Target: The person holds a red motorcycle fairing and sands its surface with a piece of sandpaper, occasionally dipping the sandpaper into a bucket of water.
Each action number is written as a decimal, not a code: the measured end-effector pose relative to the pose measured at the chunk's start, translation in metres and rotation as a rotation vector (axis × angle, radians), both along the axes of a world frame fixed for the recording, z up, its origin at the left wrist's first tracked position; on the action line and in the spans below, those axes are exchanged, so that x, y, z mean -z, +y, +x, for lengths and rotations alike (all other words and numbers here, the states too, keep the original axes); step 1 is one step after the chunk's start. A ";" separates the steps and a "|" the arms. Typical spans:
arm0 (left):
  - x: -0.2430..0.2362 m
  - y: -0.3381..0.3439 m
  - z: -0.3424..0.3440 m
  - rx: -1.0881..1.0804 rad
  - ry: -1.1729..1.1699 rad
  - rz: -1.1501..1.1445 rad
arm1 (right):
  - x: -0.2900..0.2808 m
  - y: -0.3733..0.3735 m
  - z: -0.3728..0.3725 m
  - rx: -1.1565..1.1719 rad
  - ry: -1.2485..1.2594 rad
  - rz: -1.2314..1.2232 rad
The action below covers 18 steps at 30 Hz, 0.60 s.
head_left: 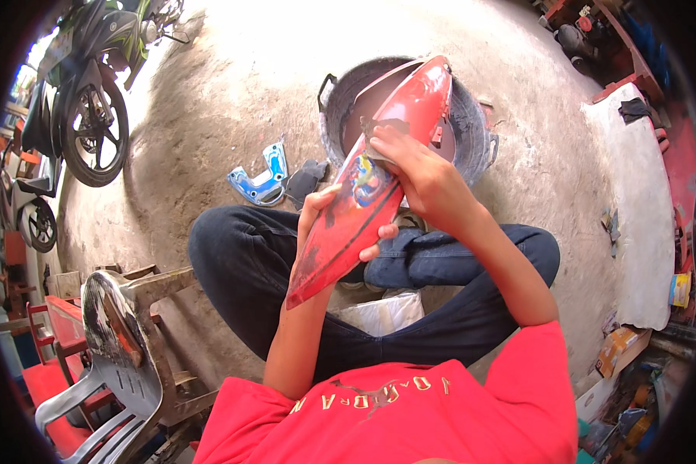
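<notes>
**Red fairing panel held over basin, both hands on it**

Red motorcycle panel (367,193): long, pointed at both ends, held tilted above the person's crossed legs. Upper tip reaches over the dark round basin (472,127); lower tip points down toward the lap. Paint scuffed dull in patches; a multicoloured decal sits mid-length, just below the right fingertips.

Left hand (325,220): fingers curled around the panel's lower half from beneath, thumb and fingertips clamped on opposite edges. Palm hidden behind the panel.

Right hand (417,170): fingers together, pressing a small dark sheet (383,127), apparently abrasive paper, flat on the panel's upper face. Most of the sheet is covered by the fingers; its material cannot be confirmed.

Basin interior mostly blocked by the panel; brownish liquid shows beyond the fingers. A blue plastic part (263,178) and a dark scrap (305,179) lie on the concrete floor (232,93), left of the left hand and apart from it. Chrome part (120,340) on a wooden stand near the left elbow, cut by the rim. Parked motorcycle (93,93) far left. Bare floor around the basin.
</notes>
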State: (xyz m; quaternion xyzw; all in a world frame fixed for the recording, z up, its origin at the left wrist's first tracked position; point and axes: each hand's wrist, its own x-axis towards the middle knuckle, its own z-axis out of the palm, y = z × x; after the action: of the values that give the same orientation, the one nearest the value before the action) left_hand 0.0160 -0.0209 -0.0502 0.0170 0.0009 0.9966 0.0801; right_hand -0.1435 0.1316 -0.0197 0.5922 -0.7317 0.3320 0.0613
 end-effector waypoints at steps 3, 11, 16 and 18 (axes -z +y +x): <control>0.004 -0.001 0.004 0.067 -0.034 0.187 | 0.012 0.001 -0.015 0.064 -0.077 0.022; 0.002 -0.005 0.019 0.065 -0.020 0.073 | 0.006 0.008 0.000 0.019 0.016 0.019; 0.000 -0.009 0.022 0.004 0.065 0.155 | -0.009 0.000 -0.010 0.026 0.029 0.032; -0.001 -0.011 0.021 0.005 0.072 0.166 | -0.013 0.000 -0.027 0.263 -0.245 0.167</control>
State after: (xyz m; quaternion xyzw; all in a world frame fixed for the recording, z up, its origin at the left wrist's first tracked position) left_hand 0.0373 -0.0315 -0.0497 0.0596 -0.0789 0.9918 0.0807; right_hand -0.1709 0.1317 -0.0072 0.4494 -0.8298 0.3289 -0.0347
